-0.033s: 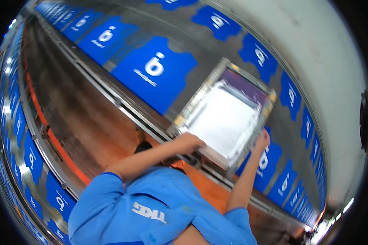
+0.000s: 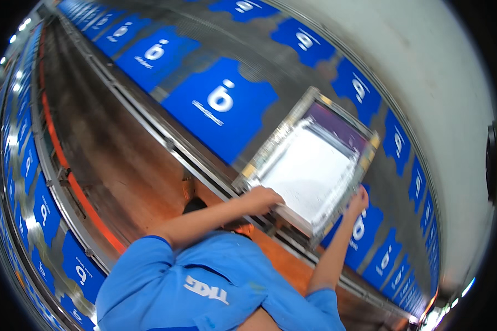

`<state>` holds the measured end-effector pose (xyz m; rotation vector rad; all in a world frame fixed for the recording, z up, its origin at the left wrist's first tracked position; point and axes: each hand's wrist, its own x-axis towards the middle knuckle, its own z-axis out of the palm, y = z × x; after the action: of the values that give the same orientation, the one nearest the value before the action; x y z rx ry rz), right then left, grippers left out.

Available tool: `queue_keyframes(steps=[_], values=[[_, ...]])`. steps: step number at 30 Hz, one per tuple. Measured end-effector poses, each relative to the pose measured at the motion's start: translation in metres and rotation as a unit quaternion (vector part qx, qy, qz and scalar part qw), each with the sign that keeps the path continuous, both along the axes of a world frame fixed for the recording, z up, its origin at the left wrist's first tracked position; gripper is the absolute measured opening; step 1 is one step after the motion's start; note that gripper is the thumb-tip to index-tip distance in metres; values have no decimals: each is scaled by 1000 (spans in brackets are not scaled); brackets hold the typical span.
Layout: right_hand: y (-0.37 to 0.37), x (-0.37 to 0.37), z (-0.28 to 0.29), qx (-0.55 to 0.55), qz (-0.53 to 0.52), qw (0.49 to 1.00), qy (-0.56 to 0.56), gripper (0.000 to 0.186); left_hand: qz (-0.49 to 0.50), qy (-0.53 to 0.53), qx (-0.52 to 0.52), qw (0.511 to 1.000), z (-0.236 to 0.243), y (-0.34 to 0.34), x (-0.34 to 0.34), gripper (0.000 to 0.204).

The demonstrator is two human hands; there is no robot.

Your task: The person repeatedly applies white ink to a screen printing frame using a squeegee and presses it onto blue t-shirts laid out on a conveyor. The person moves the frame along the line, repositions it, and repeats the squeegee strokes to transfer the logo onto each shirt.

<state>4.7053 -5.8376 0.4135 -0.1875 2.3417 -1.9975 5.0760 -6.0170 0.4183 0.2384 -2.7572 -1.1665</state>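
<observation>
A rectangular screen-printing frame [image 2: 281, 131] lies at a slant over the long table, its edges worn and patched with yellowish tape. Inside it, the mesh is white with ink [image 2: 309, 168] across most of its area, and a purple strip shows along the far end. My left hand [image 2: 263, 199] is closed around the frame's near left corner. At the near right side, my right hand [image 2: 358, 202] has its fingers bent against the frame's edge. Next to the frame on the left is a blue shirt panel [image 2: 232, 124] with a white print. Another printed panel [image 2: 360, 234] is partly covered by the frame.
Several more blue printed panels [image 2: 157, 55] run in rows along the grey table. A metal rail [image 2: 168, 144] edges its near side. Behind me, across a brown aisle floor [image 2: 110, 143], stands a second table with blue panels [image 2: 83, 265] and an orange strip [image 2: 88, 207].
The whole view has shifted slightly, so the table and frame appear a little lower and further right. Both hands keep their places on the frame.
</observation>
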Motion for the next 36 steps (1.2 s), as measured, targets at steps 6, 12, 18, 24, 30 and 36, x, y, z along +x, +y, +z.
queue_keyframes(steps=[6,12,18,24,30,36], values=[[-155,98,34,3,71,997,41,19,75,-15,-179,981,24,-172,86,13],[-381,202,5,25,73,995,65,19,148,-76,-266,950,31,-372,204,17],[-588,332,-62,51,46,992,109,21,187,-176,-284,924,32,-560,313,12],[-718,460,-71,-41,52,996,55,22,199,-221,-294,908,43,-689,400,12],[-760,498,-59,-21,46,993,102,23,178,-243,-273,914,40,-743,443,24],[-775,528,-27,12,58,998,10,24,53,-145,-326,933,38,-779,476,39]])
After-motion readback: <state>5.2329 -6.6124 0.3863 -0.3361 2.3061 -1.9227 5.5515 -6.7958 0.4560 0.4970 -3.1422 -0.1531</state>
